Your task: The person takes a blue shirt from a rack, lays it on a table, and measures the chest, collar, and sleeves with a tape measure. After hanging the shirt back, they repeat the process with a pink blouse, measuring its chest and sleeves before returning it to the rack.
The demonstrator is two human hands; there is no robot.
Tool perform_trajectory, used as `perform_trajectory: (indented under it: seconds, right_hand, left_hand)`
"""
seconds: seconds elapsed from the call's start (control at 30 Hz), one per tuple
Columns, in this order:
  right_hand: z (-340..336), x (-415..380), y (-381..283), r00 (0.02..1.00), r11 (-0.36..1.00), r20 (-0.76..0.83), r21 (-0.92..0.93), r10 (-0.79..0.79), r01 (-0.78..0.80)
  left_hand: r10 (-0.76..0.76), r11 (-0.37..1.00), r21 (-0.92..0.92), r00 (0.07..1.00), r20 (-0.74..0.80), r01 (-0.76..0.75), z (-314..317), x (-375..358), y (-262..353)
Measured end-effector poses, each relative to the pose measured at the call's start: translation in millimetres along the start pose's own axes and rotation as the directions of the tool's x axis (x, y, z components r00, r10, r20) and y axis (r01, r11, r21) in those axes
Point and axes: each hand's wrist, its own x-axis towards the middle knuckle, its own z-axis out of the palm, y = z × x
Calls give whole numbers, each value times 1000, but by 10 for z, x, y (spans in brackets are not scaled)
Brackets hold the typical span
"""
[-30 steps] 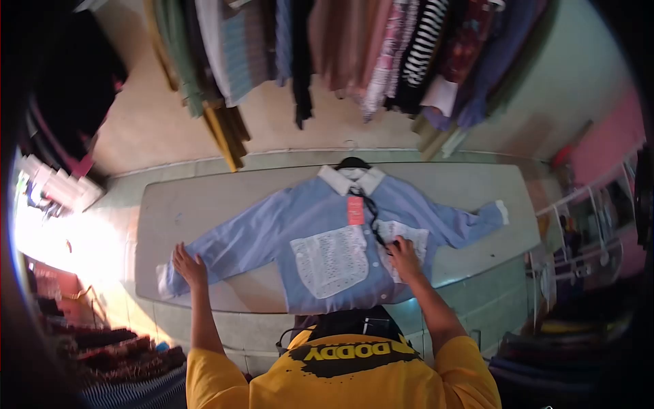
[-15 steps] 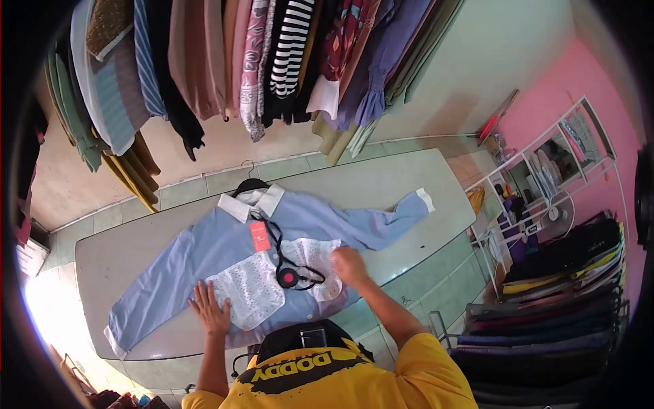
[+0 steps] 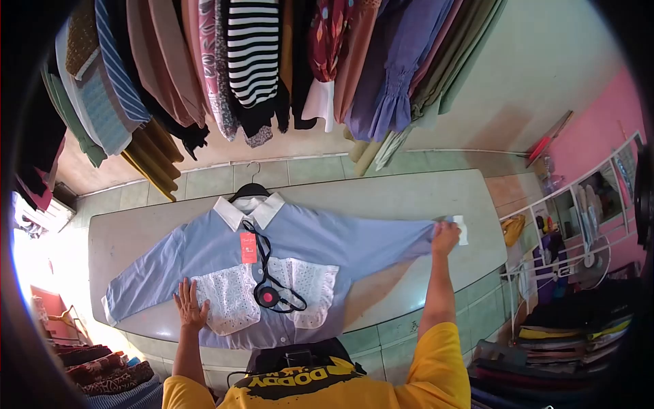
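Observation:
A light blue shirt (image 3: 306, 232) with a white collar and white lace panels lies spread on a pale table (image 3: 409, 300). My left hand (image 3: 190, 304) rests flat with fingers apart beside the left lace panel. At the far right, my right hand (image 3: 446, 236) grips the sleeve near its white cuff (image 3: 461, 230). A black hanger (image 3: 248, 189) shows at the collar, and a red tag (image 3: 248, 247) hangs below it. A black cord with a round black and red piece (image 3: 267, 296) lies over the shirt front.
Many garments (image 3: 253, 61) hang above the table's far side. Stacked dark clothes (image 3: 579, 300) are at the right, near a white rack (image 3: 545, 201) and a fan (image 3: 593, 262). More folded clothes (image 3: 112, 371) lie at the lower left.
My right hand has moved from the lace panel to the sleeve end and now holds it. That sleeve, bent before, is stretched straighter. The view has shifted. My left hand stays on the shirt.

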Motion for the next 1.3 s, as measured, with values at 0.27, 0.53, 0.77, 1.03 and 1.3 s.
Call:
perform_trajectory:
  seconds: [0.27,0.53,0.77,1.03,1.3]
  right_hand:
    - [34,-482,-341,946,972,-289,217,149,-87]
    - [144,-517,-84,915,987,371,-74,158,-141]
    - [-686,-2034,-1446,996,841,-58,534,-68,88]
    - [-904,-3260,-1182,901,747,258,657,-348,100]
    - [-931,-3043,-776,867,388,496,789,54,-476]
  left_hand:
    - [-25,996,-80,1000,19,26,-105,37,28]
    - [61,994,-91,997,-48,-65,-170,-10,15]
    - [-58,997,30,905,-422,78,-106,111,-5]
    - [-301,924,-276,948,-104,263,141,-814,-453]
    - [-453,663,-717,877,-157,214,305,-789,-742]
